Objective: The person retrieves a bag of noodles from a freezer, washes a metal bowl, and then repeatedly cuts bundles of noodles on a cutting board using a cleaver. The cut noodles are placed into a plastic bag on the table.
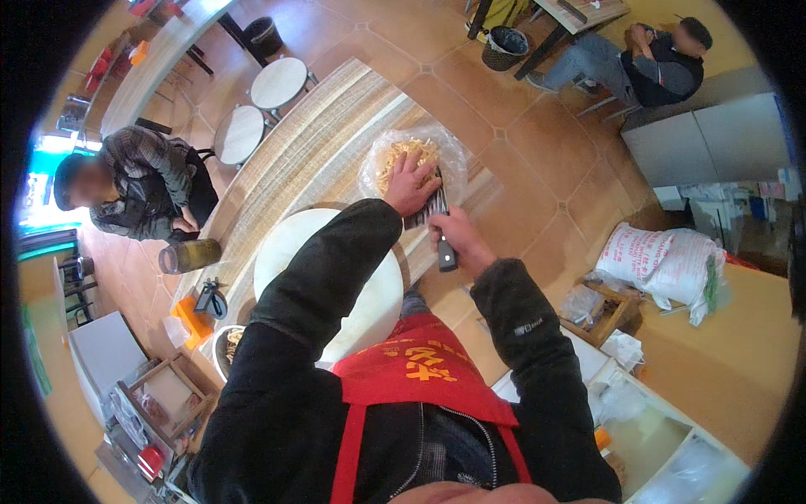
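Note:
My right hand (pixel 458 234) is closed around the black riveted handle of a broad-bladed knife (pixel 447 255). Its metal blade points away from me, alongside my left hand (pixel 410 183). That hand lies spread, fingers apart, on a heap of pale yellow shredded food (pixel 409 150); its thumb side is by the blade. Under the heap a clear plastic bag (pixel 458 151) is spread out on the wood-grain table (pixel 302 154). Closer to me sits a round white cutting board (pixel 371 302), partly hidden by my left sleeve.
At the table's left are a jar (pixel 189 256), an orange box (pixel 189 320) and a bowl of food (pixel 221 353). One person (pixel 145 183) leans by the left edge; another (pixel 655 69) sits far right. Two round stools (pixel 279 83) flank the table. A printed white sack (pixel 661 264) lies right.

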Tool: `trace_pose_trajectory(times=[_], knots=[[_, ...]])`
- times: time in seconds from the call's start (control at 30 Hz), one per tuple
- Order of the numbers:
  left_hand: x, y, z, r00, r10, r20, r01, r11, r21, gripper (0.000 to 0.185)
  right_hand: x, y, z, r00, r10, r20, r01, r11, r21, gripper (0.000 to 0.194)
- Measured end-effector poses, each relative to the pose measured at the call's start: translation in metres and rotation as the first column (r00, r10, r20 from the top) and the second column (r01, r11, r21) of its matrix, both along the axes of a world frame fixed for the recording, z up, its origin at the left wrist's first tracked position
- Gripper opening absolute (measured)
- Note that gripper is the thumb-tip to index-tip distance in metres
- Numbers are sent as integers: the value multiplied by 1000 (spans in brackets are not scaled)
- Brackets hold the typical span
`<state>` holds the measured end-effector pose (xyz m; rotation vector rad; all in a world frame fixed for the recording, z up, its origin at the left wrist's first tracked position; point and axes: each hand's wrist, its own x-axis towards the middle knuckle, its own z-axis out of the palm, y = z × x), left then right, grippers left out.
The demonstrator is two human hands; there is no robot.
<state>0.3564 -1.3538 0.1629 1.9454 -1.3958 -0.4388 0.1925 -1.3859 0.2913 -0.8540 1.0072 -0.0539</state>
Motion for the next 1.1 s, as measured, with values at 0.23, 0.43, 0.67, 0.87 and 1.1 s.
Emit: trace_pose_trajectory(times=[0.23,0.43,0.67,0.87,1.1], knots=[[36,2,-4,993,17,121,-16,1000,-4,41,-43,2,38,984,132,-117,-160,949,-270,11],[28,41,47,987,-8,158,50,964,-261,42,-51,22,23,967,116,-226,-241,700,-672,19],[9,218,29,891,434,133,-403,891,-208,46,-43,90,-4,961,275,-15,-255,866,-429,8],[18,358,-24,645,714,272,-754,653,72,73,-8,136,-50,834,438,-336,-521,425,-740,18],[-18,356,-33,731,610,307,-678,701,222,90,42,164,-78,704,430,-566,-559,-158,-814,17]])
